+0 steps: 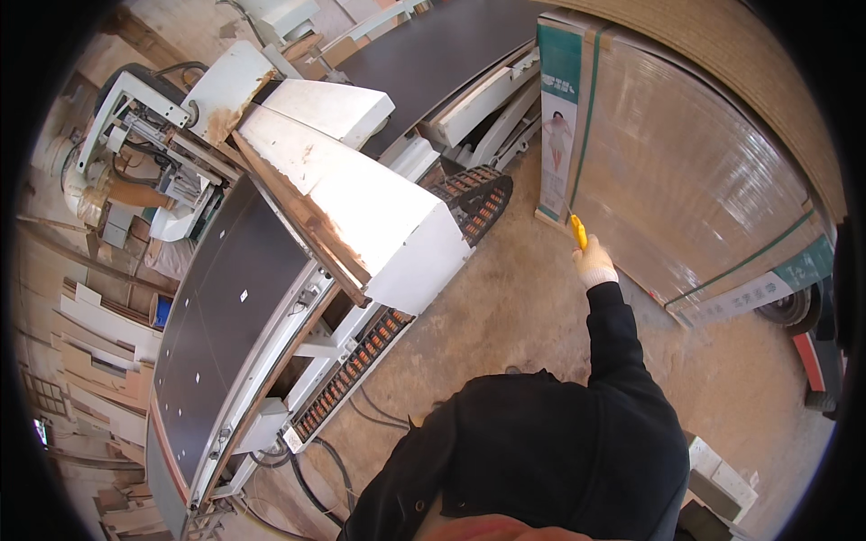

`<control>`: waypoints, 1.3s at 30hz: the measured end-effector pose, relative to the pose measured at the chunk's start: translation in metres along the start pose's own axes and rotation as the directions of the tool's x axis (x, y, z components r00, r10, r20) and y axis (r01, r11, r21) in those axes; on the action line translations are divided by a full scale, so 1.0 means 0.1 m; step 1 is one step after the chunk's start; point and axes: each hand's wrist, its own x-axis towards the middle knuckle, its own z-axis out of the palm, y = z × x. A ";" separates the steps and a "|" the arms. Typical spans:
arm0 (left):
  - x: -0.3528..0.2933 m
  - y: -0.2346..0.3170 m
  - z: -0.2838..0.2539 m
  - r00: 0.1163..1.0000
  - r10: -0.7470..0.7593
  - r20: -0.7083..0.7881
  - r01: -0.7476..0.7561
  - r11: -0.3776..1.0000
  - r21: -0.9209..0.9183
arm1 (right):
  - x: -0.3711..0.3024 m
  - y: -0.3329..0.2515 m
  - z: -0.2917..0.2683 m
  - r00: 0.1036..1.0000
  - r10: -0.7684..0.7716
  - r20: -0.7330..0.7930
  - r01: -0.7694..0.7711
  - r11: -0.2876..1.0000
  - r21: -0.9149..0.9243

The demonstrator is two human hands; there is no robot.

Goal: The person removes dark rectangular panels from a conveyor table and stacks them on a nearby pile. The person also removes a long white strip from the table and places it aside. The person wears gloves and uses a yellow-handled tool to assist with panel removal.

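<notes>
Stretched out ahead, my right hand (593,260) in a light glove is closed round a yellow utility knife (578,232). The knife points at the lower left corner of a large wrapped stack of boards (672,153). Whether its tip touches the stack is too small to tell. Clear film and brown cardboard cover the stack, with printed green and white edge strips. A green strap (586,117) runs down its side just above the knife, and another green strap (744,257) crosses near its other end. My left hand is out of view.
On the left stands a big white machine (343,189) with a dark flat bed (234,298). A cable chain (352,370) and black cables (316,469) run along its near side. A wheel (787,308) shows beside the stack at right. Wood panels (104,334) lean far left.
</notes>
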 end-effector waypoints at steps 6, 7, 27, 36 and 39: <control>0.01 0.17 0.05 1.000 -0.001 0.025 0.001 1.000 0.011 | 0.06 0.19 0.14 0.964 -0.120 0.237 0.087 0.986 0.144; 0.02 0.20 0.05 1.000 -0.003 0.029 0.002 1.000 0.012 | 0.06 0.22 0.19 0.970 -0.173 0.172 0.150 0.979 0.139; 0.18 0.62 0.22 0.998 -0.004 -0.060 -0.003 0.994 -0.113 | 0.23 0.03 0.42 0.989 -0.143 -0.035 0.147 0.961 0.235; -0.01 0.25 0.35 0.986 -0.135 -0.097 0.117 0.978 -0.175 | 0.34 -0.13 0.31 0.993 -0.114 0.007 0.113 0.987 0.115; -0.06 0.22 0.45 0.985 -0.153 -0.075 0.137 0.973 -0.184 | 0.28 -0.08 0.36 0.967 -0.222 0.123 0.210 0.972 0.103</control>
